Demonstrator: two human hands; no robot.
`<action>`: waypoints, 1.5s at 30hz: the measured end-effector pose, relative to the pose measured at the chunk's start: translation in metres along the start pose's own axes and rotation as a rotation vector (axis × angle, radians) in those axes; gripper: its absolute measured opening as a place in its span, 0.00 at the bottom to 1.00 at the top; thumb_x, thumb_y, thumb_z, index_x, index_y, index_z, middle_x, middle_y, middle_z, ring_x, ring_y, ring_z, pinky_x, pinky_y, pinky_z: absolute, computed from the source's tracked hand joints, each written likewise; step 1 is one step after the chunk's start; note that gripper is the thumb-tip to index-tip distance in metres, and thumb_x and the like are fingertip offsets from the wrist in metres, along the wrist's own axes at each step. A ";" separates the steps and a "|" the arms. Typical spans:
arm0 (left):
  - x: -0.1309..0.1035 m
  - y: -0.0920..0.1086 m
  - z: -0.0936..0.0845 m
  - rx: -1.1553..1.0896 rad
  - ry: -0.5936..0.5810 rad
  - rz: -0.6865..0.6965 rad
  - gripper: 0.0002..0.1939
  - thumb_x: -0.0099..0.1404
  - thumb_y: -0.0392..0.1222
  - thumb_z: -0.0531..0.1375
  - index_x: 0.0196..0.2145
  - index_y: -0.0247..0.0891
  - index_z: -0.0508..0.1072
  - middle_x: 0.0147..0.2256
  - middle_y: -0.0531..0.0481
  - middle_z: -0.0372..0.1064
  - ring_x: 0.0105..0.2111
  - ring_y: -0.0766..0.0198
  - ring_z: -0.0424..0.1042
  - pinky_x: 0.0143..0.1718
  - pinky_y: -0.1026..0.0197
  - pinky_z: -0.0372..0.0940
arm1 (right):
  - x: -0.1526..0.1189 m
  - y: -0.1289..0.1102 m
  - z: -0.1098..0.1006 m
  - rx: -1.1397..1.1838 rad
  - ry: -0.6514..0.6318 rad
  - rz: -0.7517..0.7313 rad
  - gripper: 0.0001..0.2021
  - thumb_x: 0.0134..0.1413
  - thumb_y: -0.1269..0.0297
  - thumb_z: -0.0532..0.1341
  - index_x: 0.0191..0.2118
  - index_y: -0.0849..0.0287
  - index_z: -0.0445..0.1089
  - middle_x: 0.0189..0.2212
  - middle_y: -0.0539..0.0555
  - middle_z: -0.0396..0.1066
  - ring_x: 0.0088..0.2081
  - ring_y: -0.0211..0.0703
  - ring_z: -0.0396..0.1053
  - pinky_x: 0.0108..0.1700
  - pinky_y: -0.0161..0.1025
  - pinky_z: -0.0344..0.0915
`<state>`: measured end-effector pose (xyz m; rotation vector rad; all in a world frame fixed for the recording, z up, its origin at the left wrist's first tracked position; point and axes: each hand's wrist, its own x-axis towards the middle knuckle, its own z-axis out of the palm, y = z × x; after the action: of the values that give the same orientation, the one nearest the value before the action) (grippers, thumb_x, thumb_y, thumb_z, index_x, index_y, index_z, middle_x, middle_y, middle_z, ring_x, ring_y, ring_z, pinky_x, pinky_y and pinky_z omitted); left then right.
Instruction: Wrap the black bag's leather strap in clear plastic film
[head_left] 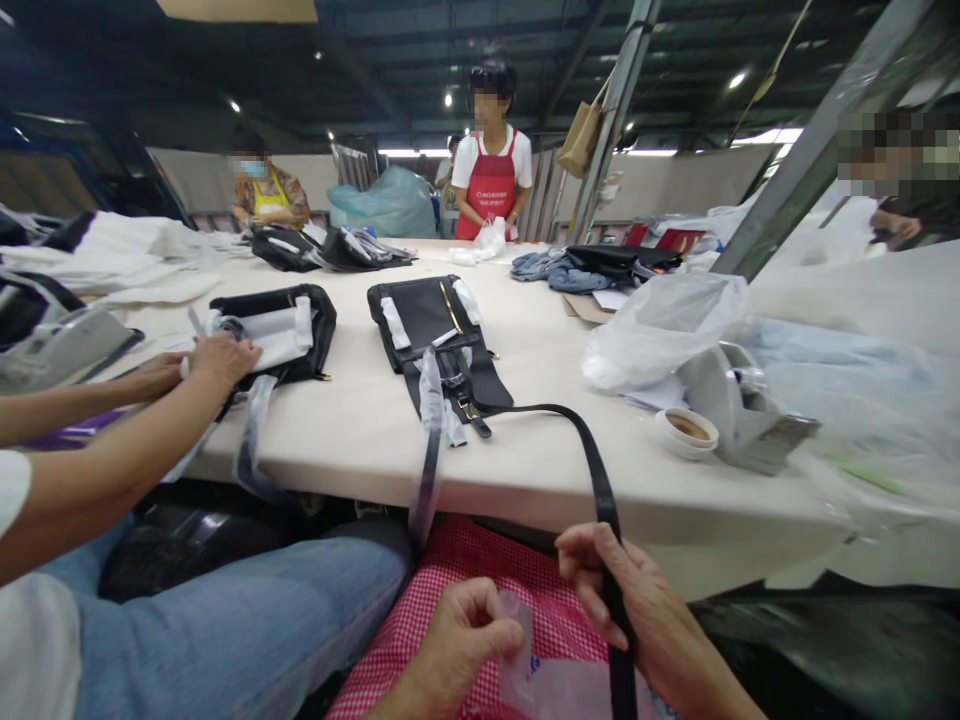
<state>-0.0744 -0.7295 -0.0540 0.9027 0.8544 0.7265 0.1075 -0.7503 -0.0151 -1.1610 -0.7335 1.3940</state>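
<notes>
Head view: a black strap [592, 470] is gripped by the right hand [630, 610], whose fingers are curled around it just below the table edge [525, 500]. From that grip the strap's long axis is traced up and away, arching over the edge to the black bag [435, 320] lying flat on the table straight ahead, with the bag's own length pointed away from the person. A piece of clear plastic film [525, 650] is pinched between thumb and fingers of the left hand [457, 640], held over the red checked apron [480, 580], just beside the right hand. The strap is nearer the right hand; the bag lies well apart from both. A co-worker's hands [202, 365] are laid on a second bag [285, 325] at the left.
</notes>
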 end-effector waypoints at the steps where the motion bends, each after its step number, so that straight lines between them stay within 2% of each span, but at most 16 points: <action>1: 0.000 0.000 -0.001 -0.002 0.005 -0.002 0.14 0.42 0.39 0.66 0.17 0.37 0.62 0.18 0.57 0.63 0.21 0.71 0.58 0.25 0.66 0.55 | 0.000 0.003 0.001 -0.062 -0.006 0.036 0.31 0.45 0.33 0.64 0.34 0.62 0.74 0.25 0.53 0.68 0.16 0.27 0.51 0.15 0.28 0.44; 4: 0.000 0.000 -0.003 0.007 -0.003 0.002 0.13 0.45 0.41 0.67 0.16 0.36 0.65 0.18 0.57 0.64 0.20 0.71 0.58 0.25 0.66 0.55 | -0.001 0.011 0.004 -0.078 0.017 0.097 0.33 0.42 0.31 0.65 0.34 0.64 0.75 0.26 0.54 0.68 0.18 0.28 0.52 0.16 0.28 0.47; 8: 0.000 -0.002 -0.005 0.060 -0.073 0.024 0.13 0.54 0.47 0.63 0.24 0.32 0.79 0.24 0.49 0.74 0.26 0.67 0.67 0.32 0.64 0.60 | -0.003 0.010 0.002 0.088 0.059 0.035 0.28 0.45 0.37 0.67 0.36 0.62 0.75 0.27 0.53 0.68 0.18 0.27 0.50 0.16 0.27 0.44; 10: 0.000 -0.002 -0.005 0.073 -0.084 0.026 0.13 0.55 0.47 0.63 0.28 0.33 0.81 0.27 0.47 0.77 0.29 0.64 0.70 0.35 0.63 0.62 | -0.003 0.005 0.001 0.143 0.069 0.005 0.26 0.48 0.39 0.66 0.36 0.62 0.75 0.26 0.52 0.67 0.18 0.26 0.47 0.16 0.27 0.41; 14: -0.002 0.001 -0.005 0.046 -0.096 0.024 0.11 0.52 0.45 0.65 0.22 0.33 0.79 0.24 0.47 0.76 0.26 0.64 0.71 0.33 0.62 0.63 | -0.002 -0.002 0.002 0.208 0.089 -0.035 0.23 0.51 0.42 0.66 0.36 0.62 0.75 0.26 0.52 0.67 0.17 0.25 0.46 0.16 0.26 0.39; 18: -0.004 0.004 -0.002 -0.010 -0.039 0.010 0.10 0.48 0.42 0.66 0.18 0.33 0.75 0.20 0.49 0.73 0.22 0.65 0.68 0.29 0.62 0.63 | -0.001 -0.011 0.012 0.285 0.109 -0.040 0.24 0.46 0.42 0.69 0.35 0.62 0.75 0.24 0.50 0.66 0.16 0.24 0.45 0.15 0.25 0.39; 23: -0.009 0.004 0.003 -0.028 -0.053 -0.031 0.07 0.47 0.38 0.64 0.17 0.34 0.71 0.20 0.49 0.72 0.21 0.66 0.67 0.27 0.63 0.61 | 0.003 -0.030 0.026 0.446 0.160 -0.112 0.23 0.39 0.46 0.74 0.32 0.61 0.73 0.22 0.47 0.63 0.15 0.21 0.41 0.15 0.25 0.36; 28: -0.013 0.011 0.006 -0.056 -0.093 -0.075 0.06 0.45 0.34 0.65 0.18 0.34 0.69 0.21 0.50 0.72 0.22 0.68 0.66 0.28 0.65 0.60 | 0.011 -0.041 0.037 0.504 0.145 -0.238 0.22 0.41 0.45 0.72 0.32 0.59 0.73 0.22 0.45 0.62 0.14 0.21 0.41 0.15 0.25 0.37; 31: -0.013 0.011 0.005 -0.075 -0.100 -0.067 0.09 0.45 0.35 0.66 0.18 0.35 0.67 0.21 0.51 0.71 0.22 0.69 0.65 0.28 0.65 0.60 | 0.015 -0.039 0.042 0.419 0.156 -0.284 0.21 0.44 0.44 0.71 0.32 0.59 0.73 0.22 0.47 0.64 0.14 0.22 0.43 0.15 0.26 0.39; 33: -0.012 0.010 0.003 -0.094 -0.090 -0.044 0.10 0.45 0.36 0.66 0.17 0.36 0.66 0.20 0.53 0.69 0.21 0.70 0.63 0.27 0.65 0.59 | 0.015 -0.035 0.040 0.266 0.144 -0.256 0.20 0.46 0.45 0.70 0.32 0.59 0.72 0.24 0.49 0.66 0.15 0.23 0.46 0.16 0.26 0.39; 36: -0.009 0.008 0.000 -0.094 -0.052 -0.007 0.12 0.45 0.39 0.66 0.16 0.36 0.65 0.18 0.54 0.66 0.21 0.70 0.60 0.26 0.66 0.57 | 0.011 -0.024 0.031 -0.079 0.019 -0.114 0.22 0.48 0.43 0.68 0.34 0.60 0.73 0.25 0.51 0.67 0.17 0.27 0.48 0.17 0.29 0.42; 40: -0.004 0.005 -0.004 -0.056 0.007 -0.007 0.15 0.45 0.43 0.67 0.16 0.36 0.64 0.18 0.55 0.62 0.22 0.70 0.58 0.27 0.65 0.55 | -0.002 -0.002 0.019 -0.549 -0.148 0.021 0.18 0.48 0.49 0.67 0.37 0.59 0.75 0.28 0.52 0.69 0.27 0.38 0.59 0.27 0.34 0.56; 42: -0.002 0.003 -0.004 -0.027 0.016 -0.016 0.18 0.45 0.47 0.68 0.16 0.36 0.63 0.18 0.55 0.61 0.22 0.70 0.57 0.28 0.65 0.54 | -0.006 0.008 0.019 -0.572 -0.193 0.026 0.15 0.47 0.52 0.67 0.33 0.59 0.74 0.28 0.51 0.68 0.30 0.41 0.61 0.32 0.36 0.58; 45: -0.001 0.004 -0.006 0.072 0.013 0.013 0.24 0.50 0.59 0.66 0.16 0.36 0.64 0.18 0.55 0.60 0.23 0.69 0.57 0.29 0.64 0.54 | -0.005 0.016 0.022 -0.492 -0.205 0.009 0.17 0.48 0.48 0.65 0.28 0.60 0.72 0.24 0.50 0.65 0.28 0.41 0.60 0.31 0.36 0.57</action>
<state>-0.0809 -0.7265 -0.0522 0.9690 0.8914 0.7174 0.0812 -0.7545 -0.0216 -1.4070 -1.2687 1.3930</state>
